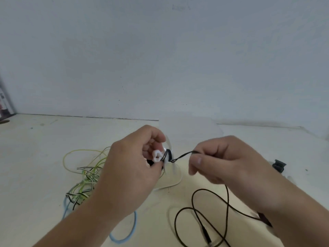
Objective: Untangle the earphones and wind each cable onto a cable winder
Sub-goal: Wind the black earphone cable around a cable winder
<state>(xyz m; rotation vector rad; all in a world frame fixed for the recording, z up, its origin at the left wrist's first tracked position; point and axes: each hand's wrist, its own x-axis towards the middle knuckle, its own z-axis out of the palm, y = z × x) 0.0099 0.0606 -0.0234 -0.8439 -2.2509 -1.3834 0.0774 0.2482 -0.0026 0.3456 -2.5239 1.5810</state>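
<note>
Winding: black cable taut btwn hands
L hand grips white winder; R hand pinches cable just right of it, strand lying left-right.

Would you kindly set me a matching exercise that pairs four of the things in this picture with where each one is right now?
Things:
1. white cable winder
2. black cable
3. blue cable
4. dark plastic piece

Places:
A. lies on the table at the far right, untouched
B. held in the fingers of the left hand
C. lies on the table, partly hidden by the left forearm
D. pinched by the right hand and stretched across to the winder

Pairs: 1-B, 2-D, 3-C, 4-A
</note>
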